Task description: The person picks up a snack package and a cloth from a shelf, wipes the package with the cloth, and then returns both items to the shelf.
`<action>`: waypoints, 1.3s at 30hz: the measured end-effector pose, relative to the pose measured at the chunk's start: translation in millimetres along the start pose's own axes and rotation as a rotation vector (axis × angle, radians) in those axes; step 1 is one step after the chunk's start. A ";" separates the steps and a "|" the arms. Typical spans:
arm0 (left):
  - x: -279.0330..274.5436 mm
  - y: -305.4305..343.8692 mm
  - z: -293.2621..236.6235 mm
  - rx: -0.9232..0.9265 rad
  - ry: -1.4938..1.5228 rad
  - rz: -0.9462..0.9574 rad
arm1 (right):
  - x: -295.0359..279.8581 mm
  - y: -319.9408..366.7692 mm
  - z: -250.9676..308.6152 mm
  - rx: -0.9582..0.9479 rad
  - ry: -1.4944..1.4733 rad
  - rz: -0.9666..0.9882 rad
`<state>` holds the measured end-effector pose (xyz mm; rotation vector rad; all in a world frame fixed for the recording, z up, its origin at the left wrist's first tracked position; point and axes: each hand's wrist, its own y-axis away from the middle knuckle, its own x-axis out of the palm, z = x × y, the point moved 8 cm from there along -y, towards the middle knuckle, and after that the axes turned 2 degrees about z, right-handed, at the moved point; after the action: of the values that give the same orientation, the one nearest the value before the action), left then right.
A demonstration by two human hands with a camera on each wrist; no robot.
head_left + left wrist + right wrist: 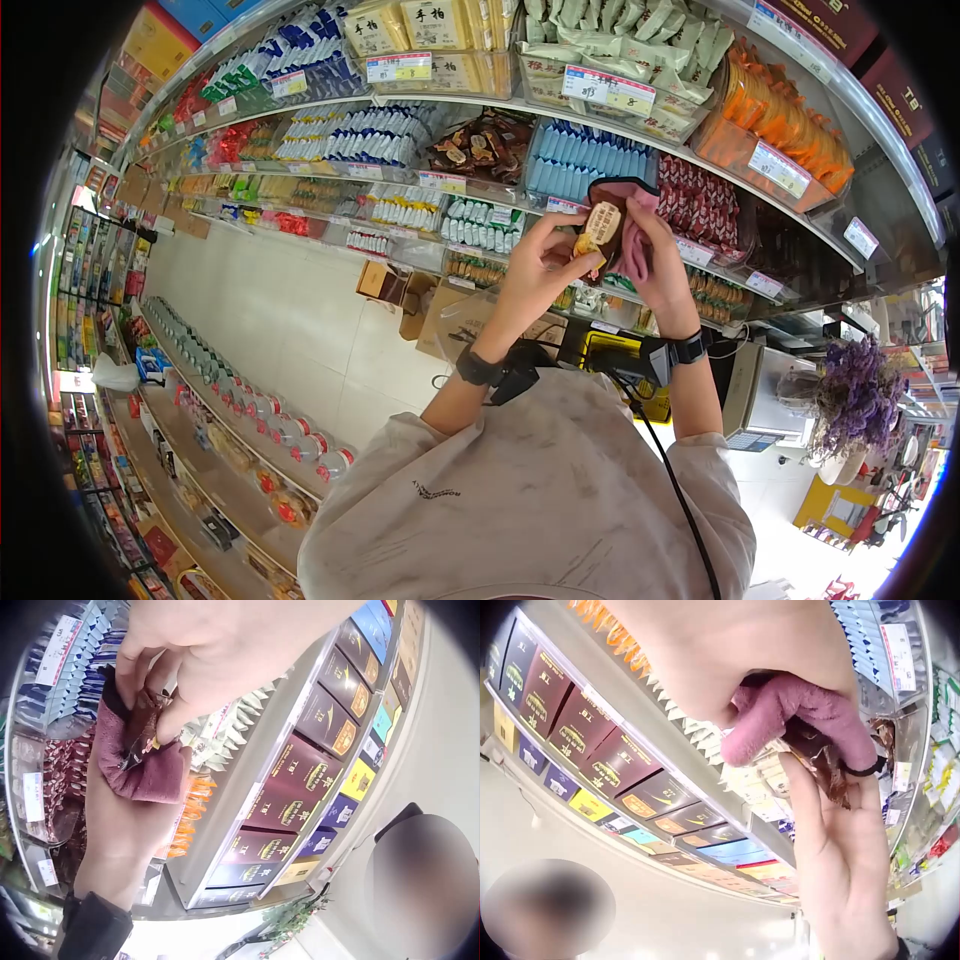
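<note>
A brown snack packet with a pale label (603,224) is pinched between the fingers and thumb of the left hand (540,275) in the head view. Right of it, the right hand (660,262) grips a pink cloth with a dark edge (634,250), which lies against the packet. In the left wrist view the cloth (142,772) wraps partly round the packet, close to the left hand's fingertips. The right wrist view shows the cloth (780,712) bunched in the right hand (742,645), with the brown wrapper (821,761) between it and the left hand (844,855).
Shelves of wrapped snacks in clear bins stand in front, with price tags (610,90) on their edges. Light blue packets (585,155) lie just behind the hands. Cardboard boxes (383,282) and a yellow crate (612,345) are below. Dried purple flowers (862,385) stand at the right.
</note>
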<state>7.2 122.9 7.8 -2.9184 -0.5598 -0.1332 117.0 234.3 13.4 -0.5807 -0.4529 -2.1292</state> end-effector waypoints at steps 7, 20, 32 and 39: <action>-3.8 15.4 -29.3 0.091 -0.005 -0.086 | 15.7 -5.1 1.7 -0.169 -0.094 -0.188; -39.4 44.9 -64.8 0.319 -0.140 -0.305 | 88.0 11.8 -9.8 -0.378 0.633 -0.065; -82.4 58.2 -36.1 0.184 0.463 -0.434 | 105.3 -0.8 -63.6 -0.089 0.440 -0.032; -96.9 66.6 -69.3 0.284 0.270 -0.404 | 108.4 9.9 -53.4 -0.005 0.413 0.028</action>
<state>-61.5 14.6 54.6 -2.4284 -1.0172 -0.4487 55.6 131.2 30.3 -0.1382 -0.2069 -2.1508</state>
